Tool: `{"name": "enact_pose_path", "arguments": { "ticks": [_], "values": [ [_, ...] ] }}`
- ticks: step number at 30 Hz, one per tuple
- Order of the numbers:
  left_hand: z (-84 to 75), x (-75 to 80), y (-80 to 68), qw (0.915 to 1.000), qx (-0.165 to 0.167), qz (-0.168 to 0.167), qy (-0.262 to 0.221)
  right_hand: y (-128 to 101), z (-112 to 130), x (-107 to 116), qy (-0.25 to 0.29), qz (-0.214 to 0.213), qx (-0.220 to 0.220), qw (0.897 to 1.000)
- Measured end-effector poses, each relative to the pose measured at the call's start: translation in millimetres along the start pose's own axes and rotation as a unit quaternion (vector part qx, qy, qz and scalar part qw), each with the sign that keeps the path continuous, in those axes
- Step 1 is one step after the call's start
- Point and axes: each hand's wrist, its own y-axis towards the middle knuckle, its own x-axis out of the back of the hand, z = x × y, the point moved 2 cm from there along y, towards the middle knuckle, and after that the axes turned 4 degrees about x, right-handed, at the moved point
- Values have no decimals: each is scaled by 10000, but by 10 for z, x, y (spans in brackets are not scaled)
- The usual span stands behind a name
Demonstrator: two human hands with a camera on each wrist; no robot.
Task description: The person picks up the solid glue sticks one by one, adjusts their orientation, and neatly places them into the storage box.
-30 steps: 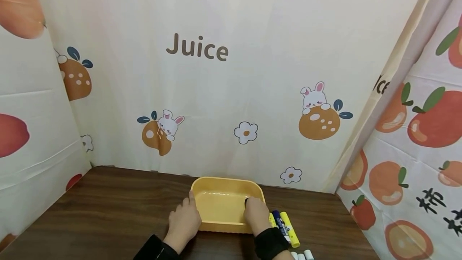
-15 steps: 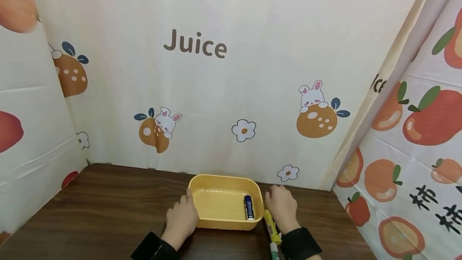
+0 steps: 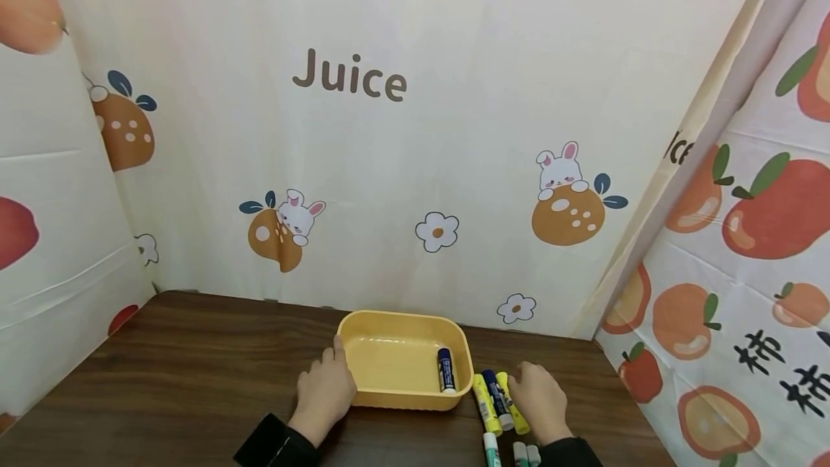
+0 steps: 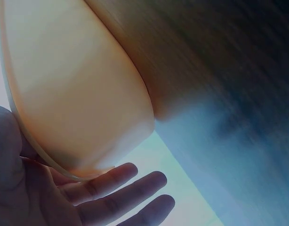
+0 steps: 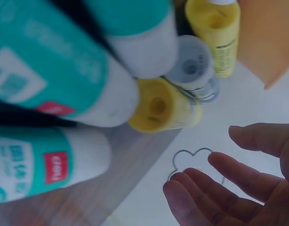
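Observation:
A yellow plastic bin (image 3: 402, 401) stands on the table, with one dark blue glue stick (image 3: 446, 370) lying inside at its right end. My left hand (image 3: 324, 386) holds the bin's left rim; in the left wrist view the rim passes between thumb and fingers. Just right of the bin lie a yellow glue stick (image 3: 486, 403), a dark blue one (image 3: 498, 399) and a second yellow one (image 3: 514, 402). Beside that second yellow stick is my right hand (image 3: 540, 401). In the right wrist view its thumb and fingers are apart, with nothing between them.
Nearer the front lie teal glue sticks with white caps (image 5: 50, 162), partly cut off in the head view. The dark wooden table (image 3: 214, 373) extends left of the bin. A printed curtain (image 3: 389, 164) hangs behind, and another cloth (image 3: 746, 308) borders the right side.
My right hand has come out of the bin, leaving the dark blue glue stick in it. It has moved right and nearer, to the loose sticks. My left hand stays at the rim.

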Motion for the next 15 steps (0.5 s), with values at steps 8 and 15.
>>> {"name": "enact_pose_path", "arguments": {
  "ticks": [8, 15],
  "values": [
    [-6, 0, -10, 10000, 23, 48, 1, -44, -109, -93, 293, 731, -340, 9963],
    [1, -13, 1, 10000, 27, 38, 56, -49, -122, -157, 414, 1016, -460, 9929]
  ]
}}
